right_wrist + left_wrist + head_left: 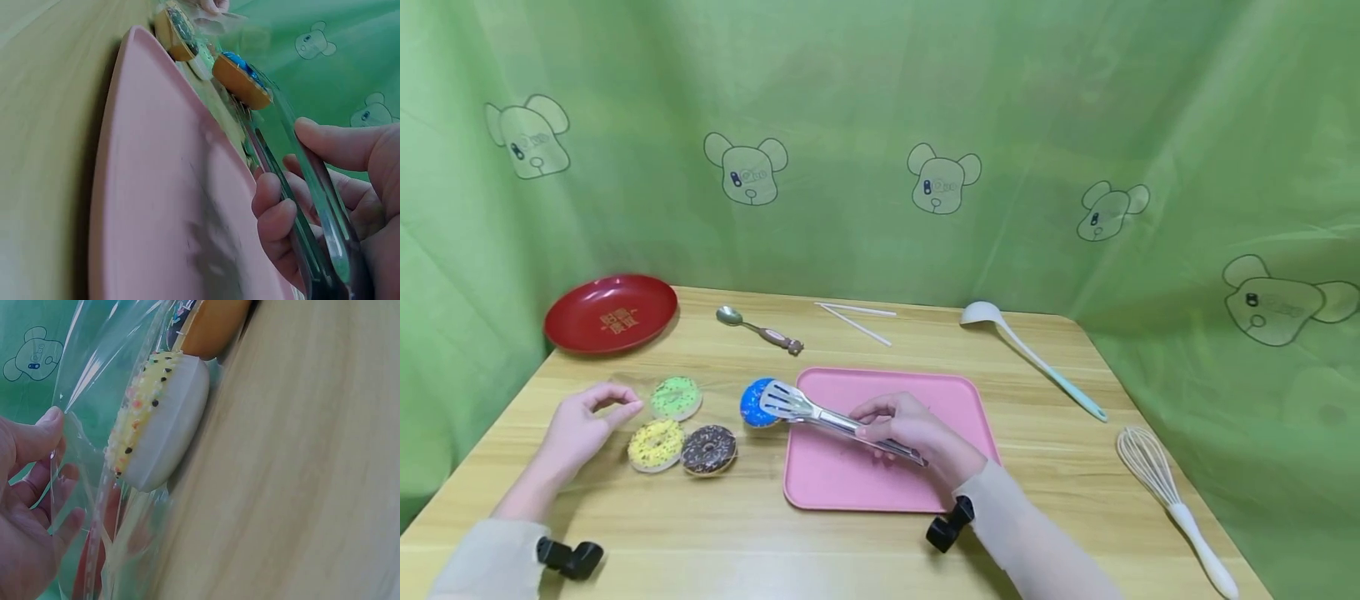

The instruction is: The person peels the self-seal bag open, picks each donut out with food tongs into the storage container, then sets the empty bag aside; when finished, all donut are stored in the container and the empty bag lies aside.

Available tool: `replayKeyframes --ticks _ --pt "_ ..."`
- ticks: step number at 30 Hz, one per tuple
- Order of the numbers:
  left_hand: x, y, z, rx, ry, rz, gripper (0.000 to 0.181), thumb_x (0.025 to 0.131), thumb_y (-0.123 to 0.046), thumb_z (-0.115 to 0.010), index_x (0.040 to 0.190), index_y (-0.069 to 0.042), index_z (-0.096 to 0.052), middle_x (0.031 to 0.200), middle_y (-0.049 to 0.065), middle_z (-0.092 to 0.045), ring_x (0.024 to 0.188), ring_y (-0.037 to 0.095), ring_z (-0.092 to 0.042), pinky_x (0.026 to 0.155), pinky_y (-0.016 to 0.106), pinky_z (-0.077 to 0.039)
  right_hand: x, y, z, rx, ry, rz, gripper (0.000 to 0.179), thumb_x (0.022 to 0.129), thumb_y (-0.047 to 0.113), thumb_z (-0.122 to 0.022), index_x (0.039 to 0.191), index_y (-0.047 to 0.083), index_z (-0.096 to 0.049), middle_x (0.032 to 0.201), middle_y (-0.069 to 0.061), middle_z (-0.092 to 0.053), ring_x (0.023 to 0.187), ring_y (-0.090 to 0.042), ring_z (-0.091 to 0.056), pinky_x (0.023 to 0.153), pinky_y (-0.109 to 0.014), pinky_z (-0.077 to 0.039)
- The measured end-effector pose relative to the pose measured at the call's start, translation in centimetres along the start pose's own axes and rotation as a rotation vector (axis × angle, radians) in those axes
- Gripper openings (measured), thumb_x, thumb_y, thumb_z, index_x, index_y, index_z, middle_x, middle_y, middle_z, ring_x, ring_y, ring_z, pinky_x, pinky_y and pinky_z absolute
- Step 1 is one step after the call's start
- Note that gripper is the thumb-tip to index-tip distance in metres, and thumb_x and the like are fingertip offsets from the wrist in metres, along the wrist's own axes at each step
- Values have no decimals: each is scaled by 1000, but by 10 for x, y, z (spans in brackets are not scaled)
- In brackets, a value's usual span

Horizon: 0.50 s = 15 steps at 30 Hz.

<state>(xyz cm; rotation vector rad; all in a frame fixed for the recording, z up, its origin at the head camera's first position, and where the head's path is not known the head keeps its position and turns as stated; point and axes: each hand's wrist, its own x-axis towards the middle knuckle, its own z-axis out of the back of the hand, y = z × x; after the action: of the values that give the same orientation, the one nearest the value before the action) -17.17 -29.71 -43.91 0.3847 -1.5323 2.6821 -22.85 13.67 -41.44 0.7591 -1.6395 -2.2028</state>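
Observation:
My right hand (902,429) grips metal serving tongs (831,419), thumb on one arm and fingers on the other. Between the slotted ends is a blue-iced donut (756,403), just left of the pink tray (887,492); the right wrist view shows its tan side. On the left, my left hand (580,425) pinches the edge of a clear plastic bag (81,387) between thumb and fingers. Green (676,397), yellow (656,445) and dark brown (709,450) sprinkled donuts lie close together beside that hand, with the clear plastic around them.
A red plate (580,333) stands at the back left. Behind the tray lie a spoon (760,331) and two white straws (857,312). To the right are a ladle (1037,358) and a whisk (1180,512). A green curtain (865,75) encloses the table (722,542).

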Motion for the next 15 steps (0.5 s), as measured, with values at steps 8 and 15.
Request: replayKeyframes --ticks 8,15 --pt "-2 -5 1 -9 17 12 30 89 -23 -64 101 3 -60 96 6 -62 91 -9 -42 93 67 -26 -25 -14 20 -1 -41 5 39 77 8 -72 114 -2 -62 86 -22 -64 52 -20 -57 46 -31 -50" --pt "-1 -8 3 28 8 15 30 89 -25 -64 101 2 -61 93 -7 -61 87 -8 -46 91 56 -35 -50 -26 38 10 -98 -14 41 77 10 -74 114 -2 -61 89 -20 -65 55 -22 -59 48 -34 -51"
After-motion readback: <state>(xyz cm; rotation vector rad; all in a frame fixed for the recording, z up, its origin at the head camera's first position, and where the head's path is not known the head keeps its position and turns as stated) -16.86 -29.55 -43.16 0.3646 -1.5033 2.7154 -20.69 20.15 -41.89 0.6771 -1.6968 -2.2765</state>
